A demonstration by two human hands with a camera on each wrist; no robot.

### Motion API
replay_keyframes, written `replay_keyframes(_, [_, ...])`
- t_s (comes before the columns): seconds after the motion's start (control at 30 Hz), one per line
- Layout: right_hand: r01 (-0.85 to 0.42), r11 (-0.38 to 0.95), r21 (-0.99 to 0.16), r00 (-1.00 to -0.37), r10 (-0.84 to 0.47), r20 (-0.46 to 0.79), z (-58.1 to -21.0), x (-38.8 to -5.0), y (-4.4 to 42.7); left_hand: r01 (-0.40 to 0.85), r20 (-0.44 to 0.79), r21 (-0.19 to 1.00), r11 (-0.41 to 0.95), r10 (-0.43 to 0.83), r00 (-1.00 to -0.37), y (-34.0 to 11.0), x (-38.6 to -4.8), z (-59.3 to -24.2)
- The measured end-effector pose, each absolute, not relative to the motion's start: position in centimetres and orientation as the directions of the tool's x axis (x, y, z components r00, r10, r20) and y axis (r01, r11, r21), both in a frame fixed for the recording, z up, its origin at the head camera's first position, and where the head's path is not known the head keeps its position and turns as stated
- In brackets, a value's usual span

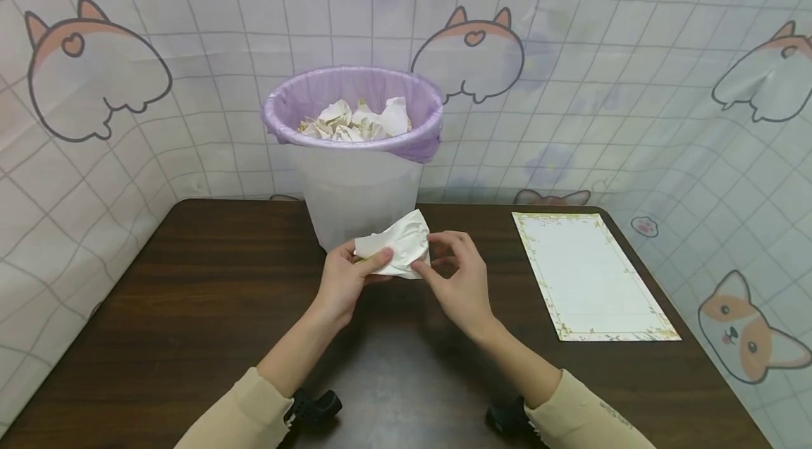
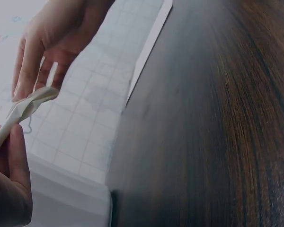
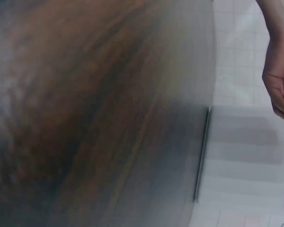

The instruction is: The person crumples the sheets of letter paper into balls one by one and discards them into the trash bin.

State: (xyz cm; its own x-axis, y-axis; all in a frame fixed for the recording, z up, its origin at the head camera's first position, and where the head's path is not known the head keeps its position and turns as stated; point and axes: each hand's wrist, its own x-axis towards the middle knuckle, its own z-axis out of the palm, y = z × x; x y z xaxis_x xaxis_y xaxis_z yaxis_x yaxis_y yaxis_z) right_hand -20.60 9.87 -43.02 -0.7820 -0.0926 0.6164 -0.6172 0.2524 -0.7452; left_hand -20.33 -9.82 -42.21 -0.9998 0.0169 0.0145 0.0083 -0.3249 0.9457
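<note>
A crumpled, partly folded white sheet of paper (image 1: 401, 246) is held between both hands, just in front of a translucent white bin. My left hand (image 1: 342, 280) grips its left side, thumb on top and fingers underneath. On the right edge, my right hand (image 1: 459, 280) pinches the paper between thumb and bent fingers. Seen edge-on in the left wrist view, the folded paper (image 2: 26, 109) spans from the left hand (image 2: 12, 189) up to the right hand's fingertips. In the right wrist view, the left hand (image 3: 280, 78) is cut off by the frame.
The bin (image 1: 361, 188) has a purple liner (image 1: 292, 128) over its rim and crumpled papers (image 1: 361, 121) inside. A flat sheet with a gold floral border (image 1: 593, 276) lies at the right of the dark wooden table (image 1: 209, 308). Patterned cloth (image 1: 222, 82) surrounds the table.
</note>
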Motion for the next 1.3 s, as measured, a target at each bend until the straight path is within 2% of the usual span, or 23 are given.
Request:
replay_keyframes(0.07, [-0.666, 0.327, -0.67, -0.731, -0.11, 0.673, -43.1, -20.6, 9.7, 0.027, 0.031, 0.944, -0.33, 0.006, -1.0, -9.7, -20.4, -42.3])
replay_keyframes(0.13, [-0.679, 0.361, -0.639, -0.716, -0.135, 0.685, -43.0, -20.5, 9.7, 0.042, 0.045, 0.945, -0.324, 0.002, -0.999, -9.6, -20.4, -42.3])
replay_keyframes(0.27, [-0.654, 0.363, -0.664, -0.749, -0.192, 0.634, -42.9, -20.3, 9.6, 0.066, 0.072, 0.956, -0.287, 0.012, -0.997, -9.4, -20.4, -42.2])
replay_keyframes(0.4, [-0.631, 0.296, -0.717, -0.775, -0.208, 0.596, -43.0, -20.3, 9.5, 0.086, 0.099, 0.961, -0.262, 0.037, -0.994, -9.0, -20.3, -42.1])
replay_keyframes(0.63, [-0.558, 0.2, -0.805, -0.825, -0.237, 0.513, -42.8, -20.2, 9.4, 0.127, 0.165, 0.968, -0.215, 0.169, -0.972, -9.4, -20.1, -42.4])
replay_keyframes(0.73, [-0.509, 0.153, -0.847, -0.849, -0.247, 0.466, -42.6, -20.0, 9.4, 0.221, 0.239, 0.969, -0.115, 0.186, -0.953, -9.6, -20.0, -42.1])
replay_keyframes(0.83, [-0.491, 0.114, -0.864, -0.855, -0.256, 0.452, -42.5, -19.9, 9.3, 0.331, 0.325, 0.943, 0.026, 0.126, -0.937, -9.8, -20.0, -41.7])
replay_keyframes(0.9, [-0.493, 0.105, -0.864, -0.851, -0.265, 0.453, -42.3, -19.9, 9.4, 0.366, 0.36, 0.928, 0.074, 0.08, -0.929, -9.9, -19.9, -41.5])
replay_keyframes(0.97, [-0.487, 0.106, -0.867, -0.852, -0.277, 0.445, -42.2, -19.9, 9.4, 0.378, 0.374, 0.923, 0.068, 0.068, -0.925, -10.1, -20.0, -41.3])
replay_keyframes(1.1, [-0.458, 0.136, -0.878, -0.861, -0.312, 0.401, -41.8, -19.9, 9.7, 0.374, 0.366, 0.927, 0.018, 0.169, -0.915, -10.5, -20.3, -41.1])
replay_keyframes(1.2, [-0.443, 0.15, -0.884, -0.862, -0.344, 0.373, -41.6, -19.8, 9.9, 0.381, 0.363, 0.924, 0.039, 0.23, -0.903, -10.8, -20.4, -40.9])
replay_keyframes(1.3, [-0.429, 0.152, -0.891, -0.863, -0.36, 0.354, -41.4, -19.9, 10.0, 0.392, 0.371, 0.918, 0.062, 0.222, -0.902, -10.8, -20.3, -40.8])
